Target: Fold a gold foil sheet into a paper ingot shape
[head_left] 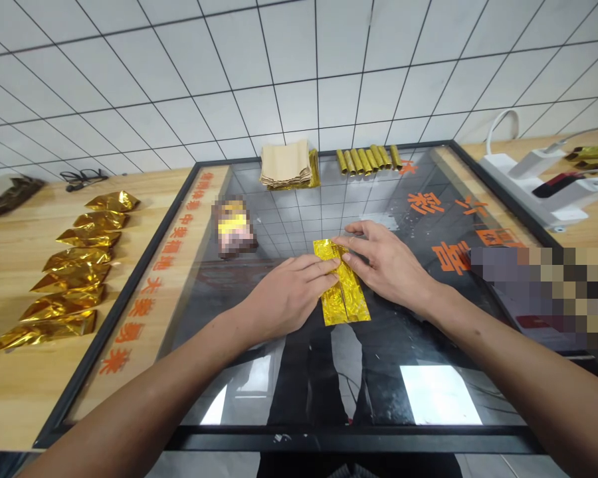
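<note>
A folded strip of gold foil paper (347,302) lies on the glass tabletop (389,345) in front of me. My left hand (289,295) rests on its left edge, fingers together and pressing down on the fold. My right hand (386,262) presses the strip's upper end from the right, fingers stretched and flat on the foil. Both hands touch the paper without lifting it.
A row of several folded gold foil pieces (70,265) lies on the wooden bench at left. A stack of tan and gold sheets (286,164) and several gold rolls (369,158) sit at the glass's far edge. A white power strip (533,179) is at right; black glasses (82,177) at left.
</note>
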`<act>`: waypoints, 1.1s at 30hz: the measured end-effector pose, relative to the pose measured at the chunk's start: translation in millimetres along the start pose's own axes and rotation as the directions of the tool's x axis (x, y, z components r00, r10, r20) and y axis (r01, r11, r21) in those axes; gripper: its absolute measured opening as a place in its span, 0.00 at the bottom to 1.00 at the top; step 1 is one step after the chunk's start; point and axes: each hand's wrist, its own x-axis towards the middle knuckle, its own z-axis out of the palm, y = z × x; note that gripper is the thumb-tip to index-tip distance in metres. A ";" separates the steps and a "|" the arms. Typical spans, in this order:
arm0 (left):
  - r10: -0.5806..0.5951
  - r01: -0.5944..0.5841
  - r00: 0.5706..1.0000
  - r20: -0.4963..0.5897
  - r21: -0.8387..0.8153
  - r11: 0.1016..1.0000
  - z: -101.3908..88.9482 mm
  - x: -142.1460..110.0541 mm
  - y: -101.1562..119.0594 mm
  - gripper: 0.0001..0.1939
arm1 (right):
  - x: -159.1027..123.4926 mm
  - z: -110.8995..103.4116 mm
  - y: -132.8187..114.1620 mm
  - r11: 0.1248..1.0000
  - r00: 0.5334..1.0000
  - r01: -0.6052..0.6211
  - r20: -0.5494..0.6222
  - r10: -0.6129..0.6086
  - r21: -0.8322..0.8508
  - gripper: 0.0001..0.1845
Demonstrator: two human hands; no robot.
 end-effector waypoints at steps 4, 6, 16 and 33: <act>-0.003 0.003 1.000 -0.003 0.002 1.000 0.3 0.2 0.2 0.21 | 0.4 -2.2 -2.0 0.996 0.998 0.022 0.066 -0.016 -0.087 0.25; 0.004 -0.004 1.000 -0.011 0.003 1.000 0.2 0.5 0.5 0.21 | 0.8 -3.1 -3.1 0.989 0.994 0.039 0.107 -0.023 -0.143 0.26; 0.070 -0.070 0.998 0.008 0.074 0.995 0.8 2.0 -1.8 0.21 | 4.3 -7.0 -6.7 0.977 0.988 0.055 0.154 -0.023 -0.207 0.27; 0.037 -0.048 0.998 0.053 0.216 0.975 -6.8 2.6 12.0 0.21 | 12.2 -10.9 -16.5 0.969 0.986 0.004 0.161 0.037 -0.247 0.21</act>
